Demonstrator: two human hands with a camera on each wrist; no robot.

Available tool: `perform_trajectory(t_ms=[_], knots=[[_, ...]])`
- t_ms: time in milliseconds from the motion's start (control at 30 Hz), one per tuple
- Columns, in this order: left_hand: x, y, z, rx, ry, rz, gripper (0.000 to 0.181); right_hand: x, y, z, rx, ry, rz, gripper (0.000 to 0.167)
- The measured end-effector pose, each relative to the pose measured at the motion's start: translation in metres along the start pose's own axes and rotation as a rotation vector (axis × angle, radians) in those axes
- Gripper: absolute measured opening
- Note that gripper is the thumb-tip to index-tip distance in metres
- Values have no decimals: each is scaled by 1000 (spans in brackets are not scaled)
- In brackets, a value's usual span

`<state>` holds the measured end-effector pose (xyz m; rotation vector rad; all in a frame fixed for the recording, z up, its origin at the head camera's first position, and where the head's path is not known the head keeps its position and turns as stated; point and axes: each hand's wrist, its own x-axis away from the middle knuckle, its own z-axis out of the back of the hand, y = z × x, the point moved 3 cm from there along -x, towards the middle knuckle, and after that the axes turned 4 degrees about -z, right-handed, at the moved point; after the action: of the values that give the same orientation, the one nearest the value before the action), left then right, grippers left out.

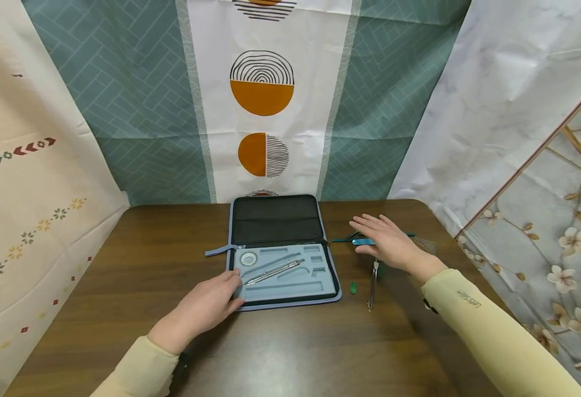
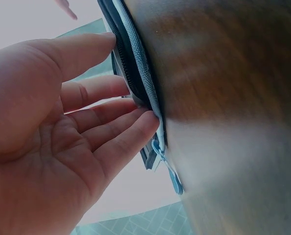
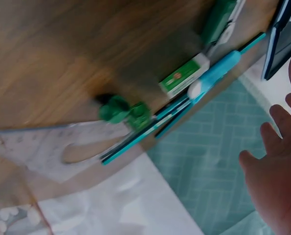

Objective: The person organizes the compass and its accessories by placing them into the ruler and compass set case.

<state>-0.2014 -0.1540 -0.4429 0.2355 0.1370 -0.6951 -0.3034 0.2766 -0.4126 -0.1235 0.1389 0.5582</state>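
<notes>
A zip case [image 1: 277, 304] lies unfolded on the table, its pale blue moulded tray [image 1: 270, 292] facing up. A silver compass [image 1: 274, 272] rests across the tray. My left hand [image 1: 206, 306] is at the case's near left corner; in the left wrist view its thumb and fingers, only slightly bent, touch the zipped edge [image 2: 140, 63]. To the right, my right hand [image 1: 389, 242] hovers with fingers extended, holding nothing. Around it lie a bright blue tube-like object [image 3: 221, 71], a green-and-white eraser [image 3: 184, 76], dark teal pencils [image 3: 130, 142] and a clear plastic drawing template [image 3: 47, 152].
A second silver drawing instrument [image 1: 372, 286] lies right of the case, near a small green piece [image 1: 353, 288]. Small green objects [image 3: 115, 108] sit by the template. Patterned cloth [image 1: 265, 121] hangs behind the wooden table [image 1: 181, 231]. A zip pull strap [image 1: 217, 251] sticks out left.
</notes>
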Motion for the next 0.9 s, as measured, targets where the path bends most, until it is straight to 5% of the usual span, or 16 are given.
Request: perform_trajectory(t_ms=[333, 900], knots=[[0, 0, 0, 4, 0, 2, 23, 21, 22, 1, 14, 4, -10, 70], [0, 0, -1, -6, 3, -7, 23, 48, 18, -3, -35, -36, 235, 48]])
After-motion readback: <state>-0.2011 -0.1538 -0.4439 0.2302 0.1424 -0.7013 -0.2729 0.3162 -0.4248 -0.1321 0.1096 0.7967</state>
